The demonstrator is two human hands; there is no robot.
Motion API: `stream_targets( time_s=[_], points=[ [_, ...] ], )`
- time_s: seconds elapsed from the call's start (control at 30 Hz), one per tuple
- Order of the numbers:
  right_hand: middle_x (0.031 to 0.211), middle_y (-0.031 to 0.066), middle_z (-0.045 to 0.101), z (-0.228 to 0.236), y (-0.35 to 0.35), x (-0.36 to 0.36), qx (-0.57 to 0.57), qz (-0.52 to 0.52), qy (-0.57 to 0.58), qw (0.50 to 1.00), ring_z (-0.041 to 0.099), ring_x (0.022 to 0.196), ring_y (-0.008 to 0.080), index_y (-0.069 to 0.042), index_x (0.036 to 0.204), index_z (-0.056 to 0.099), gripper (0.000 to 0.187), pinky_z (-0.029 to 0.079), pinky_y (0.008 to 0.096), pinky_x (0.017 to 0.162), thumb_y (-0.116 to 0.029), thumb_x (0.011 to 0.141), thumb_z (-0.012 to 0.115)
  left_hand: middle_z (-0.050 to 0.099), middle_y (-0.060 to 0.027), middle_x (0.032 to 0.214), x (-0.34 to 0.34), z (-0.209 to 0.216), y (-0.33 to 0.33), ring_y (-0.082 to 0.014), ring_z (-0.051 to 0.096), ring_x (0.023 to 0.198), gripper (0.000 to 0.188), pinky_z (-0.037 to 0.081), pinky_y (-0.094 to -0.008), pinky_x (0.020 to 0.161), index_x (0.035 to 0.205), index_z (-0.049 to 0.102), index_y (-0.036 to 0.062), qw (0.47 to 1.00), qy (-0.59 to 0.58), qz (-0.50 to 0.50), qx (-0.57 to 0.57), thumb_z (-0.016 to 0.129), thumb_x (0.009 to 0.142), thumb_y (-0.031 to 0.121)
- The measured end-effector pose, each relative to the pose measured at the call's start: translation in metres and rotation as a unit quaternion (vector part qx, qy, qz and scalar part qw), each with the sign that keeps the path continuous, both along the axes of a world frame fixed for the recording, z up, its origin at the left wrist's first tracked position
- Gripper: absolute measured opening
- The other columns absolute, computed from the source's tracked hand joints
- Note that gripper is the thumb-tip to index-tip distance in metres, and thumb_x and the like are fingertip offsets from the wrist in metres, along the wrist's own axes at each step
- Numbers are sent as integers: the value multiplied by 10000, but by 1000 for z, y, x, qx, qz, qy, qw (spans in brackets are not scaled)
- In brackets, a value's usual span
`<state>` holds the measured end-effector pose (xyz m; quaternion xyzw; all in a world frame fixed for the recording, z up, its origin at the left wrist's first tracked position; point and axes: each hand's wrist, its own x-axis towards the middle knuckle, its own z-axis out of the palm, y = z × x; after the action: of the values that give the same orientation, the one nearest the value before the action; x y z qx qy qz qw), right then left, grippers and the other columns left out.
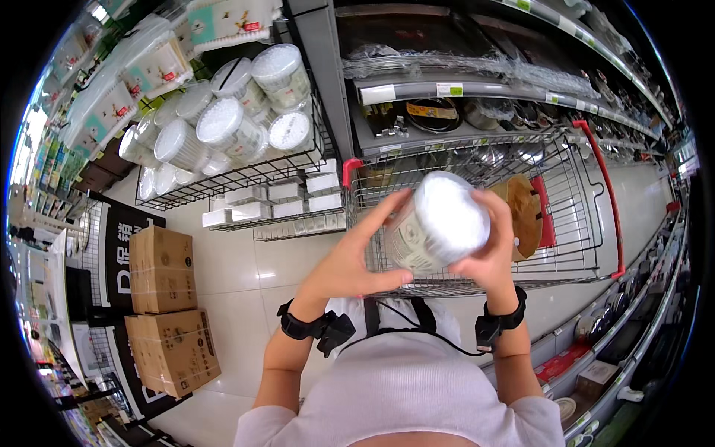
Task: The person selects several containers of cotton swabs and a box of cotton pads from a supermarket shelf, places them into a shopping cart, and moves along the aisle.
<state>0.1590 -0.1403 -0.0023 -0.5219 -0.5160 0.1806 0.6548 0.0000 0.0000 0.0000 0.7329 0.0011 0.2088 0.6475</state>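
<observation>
Between my two hands is a clear cylindrical tub of cotton swabs [426,227] with a white top, tilted and slightly blurred, held in front of my chest. My left hand [357,257] grips its left side, with the thumb low and the fingers behind it. On the opposite side, my right hand [491,242] curls its fingers and thumb around the tub near its top. Beneath the tub stands a wire shopping cart [573,223] with red trim. Similar white-topped tubs [223,123] fill a black wire basket [246,186] at the upper left.
A brown rounded item [519,212] lies inside the cart. Small white boxes [287,192] sit on a rack below the basket. Two stacked cardboard cartons [167,313] stand on the floor at left. Pans line the shelf [417,91] ahead; more shelving [633,335] runs along the right.
</observation>
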Motion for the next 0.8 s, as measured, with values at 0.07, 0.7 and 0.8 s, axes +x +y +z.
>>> stream_targets(
  time_s=[0.07, 0.7, 0.8],
  points=[
    [1150, 94, 454, -2, 2, -10, -46, 27, 225, 973, 470, 1060, 171, -24, 1221, 347, 739, 407, 301, 875, -400, 688, 693, 363, -123, 1283, 0, 4, -3, -195, 347, 1191, 870, 302, -338, 971, 1340, 259, 69, 995, -18, -28, -94, 755, 632, 163],
    [831, 129, 600, -37, -43, -1, -231, 128, 340, 903, 601, 590, 161, 6, 1145, 429, 613, 490, 238, 474, -521, 872, 279, 344, -72, 1224, 18, -12, -28, -198, 393, 1153, 602, 349, -337, 944, 1246, 409, 33, 997, 2, -34, -66, 656, 726, 211],
    [965, 128, 575, -39, -43, 3, -254, 202, 314, 892, 601, 776, 175, -19, 1272, 313, 555, 498, 274, 643, -295, 835, 514, 477, -135, 1181, 19, -1, -15, -226, 448, 1113, 752, 323, -310, 950, 1201, 452, -26, 996, 89, -16, 7, 495, 743, 568]
  ],
)
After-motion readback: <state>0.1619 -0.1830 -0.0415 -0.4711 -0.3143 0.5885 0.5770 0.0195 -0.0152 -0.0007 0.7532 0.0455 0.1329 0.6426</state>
